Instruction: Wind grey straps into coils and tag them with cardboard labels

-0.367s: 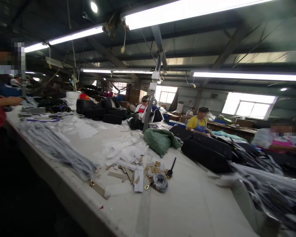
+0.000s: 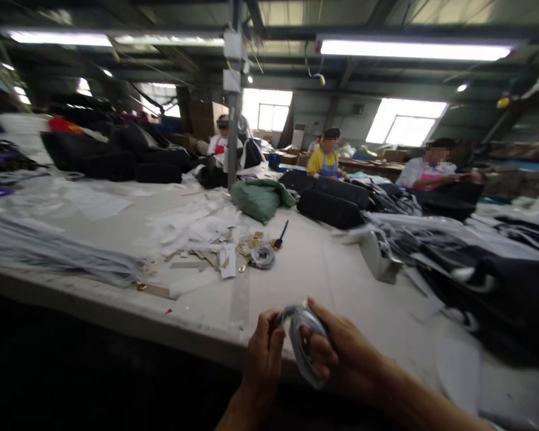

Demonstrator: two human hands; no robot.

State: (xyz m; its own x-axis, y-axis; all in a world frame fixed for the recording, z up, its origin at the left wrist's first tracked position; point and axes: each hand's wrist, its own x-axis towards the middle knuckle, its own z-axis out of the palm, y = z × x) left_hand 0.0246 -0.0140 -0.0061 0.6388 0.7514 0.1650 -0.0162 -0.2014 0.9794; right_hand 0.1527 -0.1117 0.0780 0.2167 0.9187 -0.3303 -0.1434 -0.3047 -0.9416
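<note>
A coiled grey strap [image 2: 300, 350] is held up in front of the table's near edge. My right hand [image 2: 348, 344] is closed around the coil, its fingers passing through the loop. At the coil's left side, my left hand [image 2: 261, 362] pinches a length of the same strap between thumb and fingers. On the table beyond lies another coiled grey strap [image 2: 263, 258] with a gold clip [image 2: 242, 269] beside it. A long bundle of grey straps [image 2: 72, 248] stretches along the table to the left.
Scraps of white paper [image 2: 188, 230] and brown card pieces [image 2: 202, 257] lie mid-table near a green bag [image 2: 258, 199]. Black bags [image 2: 330, 206] and a grey box-like object [image 2: 379, 257] stand to the right. A post [image 2: 235, 120] rises behind; several people sit further back.
My view has swung right and down. Both my hands, out of sight before, now show with a coiled strap in them. The person at the far left has left the view.
</note>
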